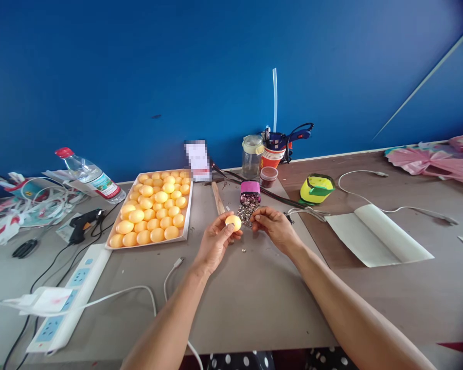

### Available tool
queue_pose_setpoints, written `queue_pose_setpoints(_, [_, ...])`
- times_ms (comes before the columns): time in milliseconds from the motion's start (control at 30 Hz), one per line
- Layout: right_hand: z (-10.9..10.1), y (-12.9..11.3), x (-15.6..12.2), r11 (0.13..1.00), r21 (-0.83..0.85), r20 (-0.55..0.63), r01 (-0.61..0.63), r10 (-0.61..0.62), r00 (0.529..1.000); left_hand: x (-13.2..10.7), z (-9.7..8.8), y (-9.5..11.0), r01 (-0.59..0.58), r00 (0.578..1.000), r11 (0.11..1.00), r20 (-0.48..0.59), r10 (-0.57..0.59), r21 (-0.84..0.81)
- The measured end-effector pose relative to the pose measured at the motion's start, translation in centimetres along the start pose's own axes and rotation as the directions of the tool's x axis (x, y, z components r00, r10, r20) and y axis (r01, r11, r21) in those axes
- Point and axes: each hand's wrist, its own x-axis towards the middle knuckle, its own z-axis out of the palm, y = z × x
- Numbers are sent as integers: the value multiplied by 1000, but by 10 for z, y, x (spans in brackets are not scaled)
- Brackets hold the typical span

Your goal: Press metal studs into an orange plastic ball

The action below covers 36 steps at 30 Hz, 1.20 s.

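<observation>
Orange and smooth, one small round plastic-looking ball (233, 222) sits pinched in the fingers of the left hand (216, 239) in the head view, above the grey desk (254, 298). I cannot tell a long side on it. Just past the ball and a bit to its right, a loose heap of tiny shiny silver metal bits (246, 211) lies by a small bright pink box (250, 188). The right hand (274, 226) is nearer the heap. Its fingers are close together at the heap's right edge; I cannot tell if they hold a bit.
</observation>
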Motion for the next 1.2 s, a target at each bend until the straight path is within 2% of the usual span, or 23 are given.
queue_pose_setpoints(167, [1,-5,-2,998,50,26,35,-37,999,-1,1,-1,0,1000,1000,6,0,5])
queue_pose_setpoints(300, [2,-9,-3,994,112,39,16,-20,999,-1,1,-1,2,1000,1000,10,-2,5])
queue_pose_setpoints(500, [1,-8,-1,997,67,-18,26,-25,1000,-1,2,-1,12,1000,1000,22,-13,15])
queue_pose_setpoints(633, [-1,-8,0,999,25,-9,26,-26,1000,-2,3,-1,10,999,1000,37,-11,18])
queue_pose_setpoints(700, [-1,-9,-2,999,-19,1,41,-41,999,-2,3,-1,9,999,1000,39,-10,19])
queue_pose_setpoints(867, [0,-10,-4,951,-299,-66,78,-103,993,0,0,-2,2,999,1000,40,-3,26])
queue_pose_setpoints(1033, [-2,-7,-1,924,-351,-90,151,-194,977,-1,0,-2,-5,999,1000,37,4,21])
queue_pose_setpoints(1100, [-6,-6,0,878,-437,-111,197,-270,956,-1,0,-1,-12,999,1000,38,12,18])
queue_pose_setpoints(1133, [-8,-6,0,823,-521,-108,225,-326,939,-1,0,-1,-16,999,1000,34,15,19])
queue_pose_setpoints(1200, [-14,-4,1,650,-711,-39,269,-418,908,-1,0,-1,-20,1000,999,25,19,26])
